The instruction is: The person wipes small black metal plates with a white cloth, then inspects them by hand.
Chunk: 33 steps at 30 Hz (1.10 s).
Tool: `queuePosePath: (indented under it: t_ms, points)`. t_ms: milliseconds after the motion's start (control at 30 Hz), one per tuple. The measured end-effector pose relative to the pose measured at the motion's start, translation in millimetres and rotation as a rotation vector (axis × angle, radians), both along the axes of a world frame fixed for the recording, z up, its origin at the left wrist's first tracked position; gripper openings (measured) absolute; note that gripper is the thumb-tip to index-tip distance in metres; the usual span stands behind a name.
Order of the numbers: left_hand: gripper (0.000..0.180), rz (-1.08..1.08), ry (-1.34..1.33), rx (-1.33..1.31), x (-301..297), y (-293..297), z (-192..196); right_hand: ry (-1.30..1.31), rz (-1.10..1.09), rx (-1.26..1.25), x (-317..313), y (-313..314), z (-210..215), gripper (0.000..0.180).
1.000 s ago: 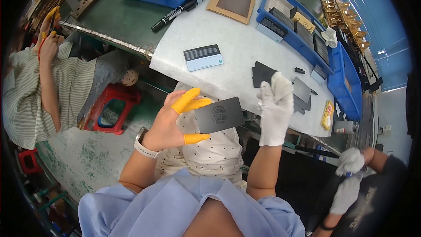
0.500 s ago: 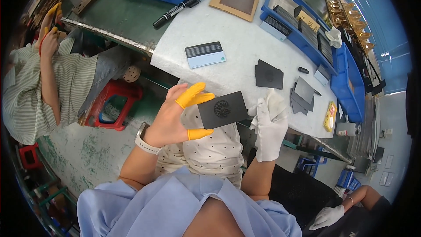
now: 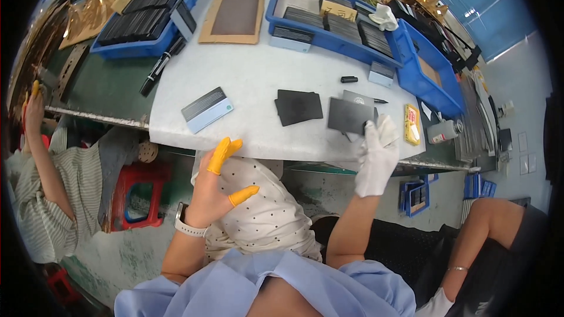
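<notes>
My left hand (image 3: 214, 191) hangs in front of the table edge, with yellow finger cots on the thumb and fingers. Its fingers are spread and hold nothing. In a white glove, my right hand (image 3: 377, 155) pinches the corner of a dark grey card (image 3: 349, 116) over a small pile at the right. A lighter grey card (image 3: 358, 97) with a round emblem shows behind it. Left of these lie a few overlapping black cards (image 3: 298, 107). A black and light-blue card (image 3: 207, 109) lies alone, nearest my left hand. I cannot tell whether the pinched card touches the pile.
Blue trays (image 3: 335, 20) packed with cards line the back. A cardboard-framed panel (image 3: 238, 14), a black marker (image 3: 157, 70), its small black cap (image 3: 349, 80) and a yellow packet (image 3: 412, 124) lie about. Co-workers sit on both sides; a red stool (image 3: 141, 194) stands at left.
My left hand has let go of the black card with the emblem. My right hand has moved to the pile at the right, holding a dark card. The view has turned to the right.
</notes>
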<state>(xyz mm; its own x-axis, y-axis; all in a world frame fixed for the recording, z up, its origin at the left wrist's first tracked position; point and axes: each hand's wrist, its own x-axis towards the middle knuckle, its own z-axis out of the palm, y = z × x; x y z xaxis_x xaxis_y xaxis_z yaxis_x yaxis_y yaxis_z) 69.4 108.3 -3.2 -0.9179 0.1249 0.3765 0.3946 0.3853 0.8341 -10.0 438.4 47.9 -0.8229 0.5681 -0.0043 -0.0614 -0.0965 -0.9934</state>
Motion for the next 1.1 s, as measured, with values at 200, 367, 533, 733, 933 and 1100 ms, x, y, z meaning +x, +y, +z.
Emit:
queuePosePath:
  t_ms: [200,367,533,733,933,1100]
  points:
    - [0.078,0.025,0.107,-0.168,-16,20,2,0.080,-0.197,0.403,-23,67,-39,0.056]
    - [0.071,0.005,0.285,-0.332,-62,48,10,0.034,-0.252,0.278,-15,68,-43,0.051]
    - [0.078,0.053,0.235,-0.392,-112,74,17,0.043,-0.121,0.387,-30,80,-29,0.049]
    - [0.087,0.017,0.115,-0.289,-124,75,14,-0.103,0.379,1.063,-99,135,17,0.052]
    - [0.088,0.023,0.091,-0.273,-126,73,19,-0.174,0.541,1.075,-132,150,4,0.052]
    - [0.087,0.042,0.113,-0.327,-131,70,17,-0.099,0.500,0.946,-128,137,6,0.056]
